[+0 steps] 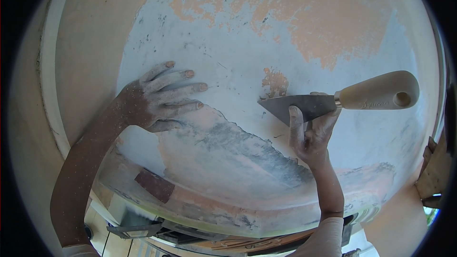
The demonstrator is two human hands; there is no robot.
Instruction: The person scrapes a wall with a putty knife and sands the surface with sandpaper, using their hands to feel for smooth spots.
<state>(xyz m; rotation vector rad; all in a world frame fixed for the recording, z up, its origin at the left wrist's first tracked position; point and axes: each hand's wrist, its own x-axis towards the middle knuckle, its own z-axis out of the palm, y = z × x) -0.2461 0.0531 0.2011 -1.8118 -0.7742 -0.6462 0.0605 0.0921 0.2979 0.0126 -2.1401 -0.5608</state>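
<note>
My left hand [154,97] lies flat on the patchy wall [228,47], its dust-whitened fingers spread and pointing right. In my right hand [314,135] is a putty knife [376,93] with a pale handle, gripped by its dark metal blade. My thumb presses on the near face of the blade, while most of the other fingers are hidden behind it. The handle sticks out to the right. One blade corner points left, right at the lower edge of a small exposed tan patch [275,83]. Below my left fingers, a ragged edge borders a grey, dusty area [228,147].
A large peach-coloured patch [333,14] spreads across the upper wall. A dark reddish-brown rectangle [154,185] marks the lower left. Along the bottom are dark-framed items [185,233] and a tiled floor [114,242]. Wooden pieces [434,176] stand at the right edge.
</note>
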